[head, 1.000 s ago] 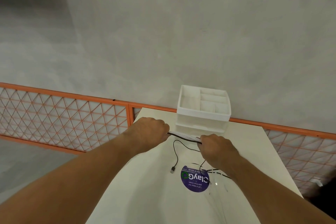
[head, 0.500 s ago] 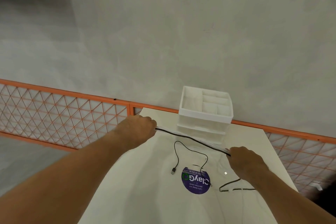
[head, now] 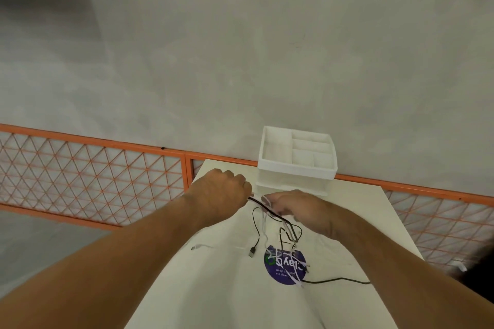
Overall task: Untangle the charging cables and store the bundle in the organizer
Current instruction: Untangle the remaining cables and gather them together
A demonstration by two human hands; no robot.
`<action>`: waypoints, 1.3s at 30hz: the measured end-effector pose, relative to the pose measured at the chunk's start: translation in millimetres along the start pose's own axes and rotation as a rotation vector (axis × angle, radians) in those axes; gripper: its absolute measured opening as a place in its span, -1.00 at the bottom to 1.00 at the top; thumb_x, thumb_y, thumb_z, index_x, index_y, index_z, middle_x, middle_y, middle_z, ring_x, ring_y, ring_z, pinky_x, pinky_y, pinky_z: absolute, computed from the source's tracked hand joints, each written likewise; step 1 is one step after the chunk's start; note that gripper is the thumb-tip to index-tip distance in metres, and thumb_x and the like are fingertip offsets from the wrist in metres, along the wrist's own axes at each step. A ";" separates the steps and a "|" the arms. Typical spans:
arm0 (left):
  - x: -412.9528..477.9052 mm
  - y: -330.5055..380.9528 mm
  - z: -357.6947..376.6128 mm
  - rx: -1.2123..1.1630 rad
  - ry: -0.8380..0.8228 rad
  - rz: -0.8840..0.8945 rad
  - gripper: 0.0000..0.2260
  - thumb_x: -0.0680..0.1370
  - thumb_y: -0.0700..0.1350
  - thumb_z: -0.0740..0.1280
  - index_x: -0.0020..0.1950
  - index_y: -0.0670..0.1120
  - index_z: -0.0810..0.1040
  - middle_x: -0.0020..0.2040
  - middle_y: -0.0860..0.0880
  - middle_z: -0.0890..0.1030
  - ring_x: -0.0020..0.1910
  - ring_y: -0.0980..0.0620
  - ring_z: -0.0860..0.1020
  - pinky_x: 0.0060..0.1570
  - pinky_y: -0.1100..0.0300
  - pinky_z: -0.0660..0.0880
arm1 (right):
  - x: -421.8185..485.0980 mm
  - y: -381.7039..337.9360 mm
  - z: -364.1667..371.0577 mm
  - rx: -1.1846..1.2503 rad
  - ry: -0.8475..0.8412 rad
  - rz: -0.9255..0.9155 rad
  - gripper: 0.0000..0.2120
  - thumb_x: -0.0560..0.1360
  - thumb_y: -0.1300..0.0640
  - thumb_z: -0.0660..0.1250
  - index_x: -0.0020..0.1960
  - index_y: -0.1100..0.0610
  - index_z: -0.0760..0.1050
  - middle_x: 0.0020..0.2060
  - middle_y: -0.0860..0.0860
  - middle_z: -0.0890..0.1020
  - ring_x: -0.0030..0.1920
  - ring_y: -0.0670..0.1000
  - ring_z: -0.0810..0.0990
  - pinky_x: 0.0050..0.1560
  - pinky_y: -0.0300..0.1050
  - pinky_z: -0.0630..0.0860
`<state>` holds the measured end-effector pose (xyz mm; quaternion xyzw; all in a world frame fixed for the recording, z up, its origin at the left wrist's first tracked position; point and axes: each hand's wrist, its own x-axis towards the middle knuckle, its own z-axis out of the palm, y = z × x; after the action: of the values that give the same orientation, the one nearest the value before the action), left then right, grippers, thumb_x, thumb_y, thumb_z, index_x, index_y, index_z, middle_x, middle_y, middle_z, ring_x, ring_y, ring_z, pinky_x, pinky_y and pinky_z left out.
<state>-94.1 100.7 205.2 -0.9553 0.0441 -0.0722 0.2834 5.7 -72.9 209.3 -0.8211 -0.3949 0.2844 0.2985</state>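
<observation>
A round purple sticker (head: pixel 285 267) is lying on the tabletop (head: pixel 213 288), showing "Clay" upside down; its smaller lines are coming through too blurred to read.

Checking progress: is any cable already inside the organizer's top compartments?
No, the organizer shows no cable in its compartments; the cables hang between the left hand and right hand over the table.

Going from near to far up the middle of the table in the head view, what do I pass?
Purple sticker → left hand and right hand, level, holding the cables → white organizer → orange railing → wall.
</observation>
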 end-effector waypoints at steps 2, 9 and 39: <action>-3.4 -5.4 1.5 0.019 0.003 -0.018 -0.90 0.60 -0.16 0.22 -0.03 -0.14 0.50 -0.21 -0.07 0.54 -0.32 -0.02 0.50 -0.39 0.13 0.29 | -0.8 4.2 -1.3 0.069 0.132 0.011 -0.72 0.60 0.10 0.17 0.12 0.22 0.58 0.07 0.17 0.62 0.13 0.16 0.56 0.25 0.10 0.41; 0.6 -6.0 4.7 0.008 0.039 -0.019 -0.80 0.67 -0.12 0.07 0.16 -0.17 0.41 0.00 -0.12 0.54 -0.11 -0.06 0.52 -0.24 0.10 0.33 | 0.7 9.1 15.1 -0.157 0.194 -0.125 -0.78 0.59 -0.08 0.22 -0.06 0.05 0.51 -0.30 -0.08 0.54 -0.30 -0.04 0.49 -0.21 -0.04 0.47; 4.2 -25.8 14.1 -0.020 0.122 -0.008 -0.73 0.66 -0.02 0.05 0.13 -0.14 0.45 -0.02 -0.07 0.57 -0.09 -0.08 0.58 -0.14 0.06 0.52 | 2.4 26.2 4.1 0.241 0.163 0.000 -0.61 0.58 -0.25 0.07 0.11 -0.13 0.61 0.13 -0.16 0.63 0.20 -0.17 0.52 0.37 -0.03 0.32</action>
<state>-86.6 129.3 208.2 -0.9521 0.0582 -0.1309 0.2701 16.6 -83.1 187.3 -0.7994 -0.3324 0.2622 0.4262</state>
